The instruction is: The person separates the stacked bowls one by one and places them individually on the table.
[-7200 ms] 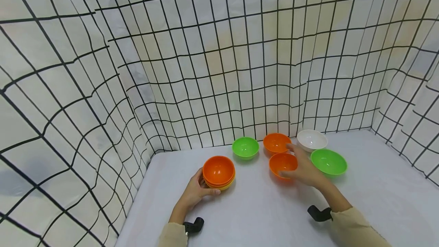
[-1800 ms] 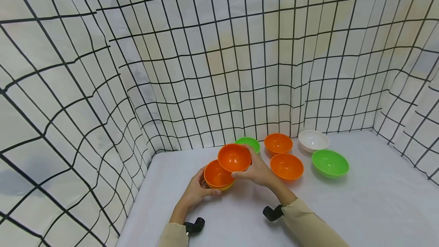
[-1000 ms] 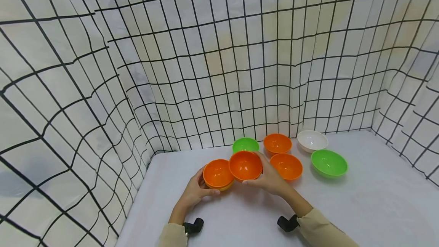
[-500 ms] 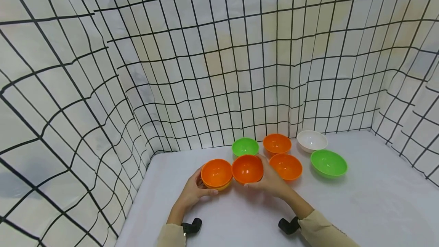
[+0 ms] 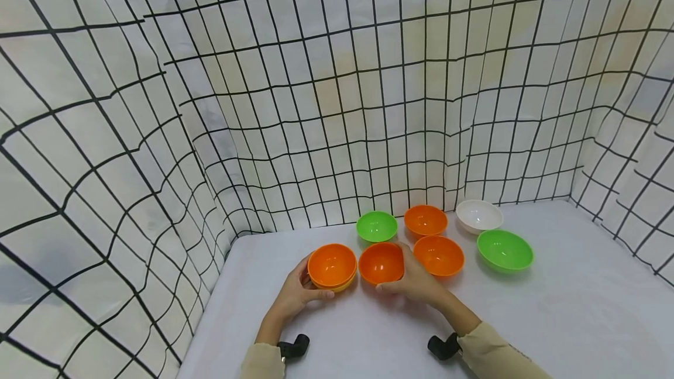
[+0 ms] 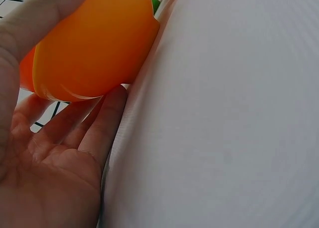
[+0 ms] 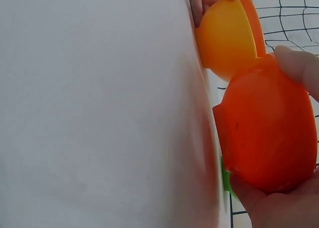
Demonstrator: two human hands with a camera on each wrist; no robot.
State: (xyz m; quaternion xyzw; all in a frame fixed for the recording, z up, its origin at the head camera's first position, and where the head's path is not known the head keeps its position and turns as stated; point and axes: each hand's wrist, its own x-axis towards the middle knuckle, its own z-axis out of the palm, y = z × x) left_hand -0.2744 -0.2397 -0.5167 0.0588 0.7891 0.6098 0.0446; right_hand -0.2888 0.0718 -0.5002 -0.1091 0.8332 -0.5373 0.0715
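My left hand grips a small stack on its left side, fingers behind and thumb in front. The stack is an orange bowl nested in a yellow bowl, whose lower wall shows beneath. Just right of it, my right hand holds a deeper red-orange bowl by its right side, thumb low at the front and fingers behind. Both top bowls face up with nothing inside. In the right wrist view the red-orange bowl's base sits right at the white tabletop.
Behind stand a small green bowl and an orange bowl. Another orange bowl is close by my right fingers. Farther right are a white bowl and a larger green bowl. A gridded cloth wall encloses the white table.
My right hand has taken the red-orange bowl off the top of the stack, then moved it right and down beside it. The left hand keeps its grip, shifting slightly left.
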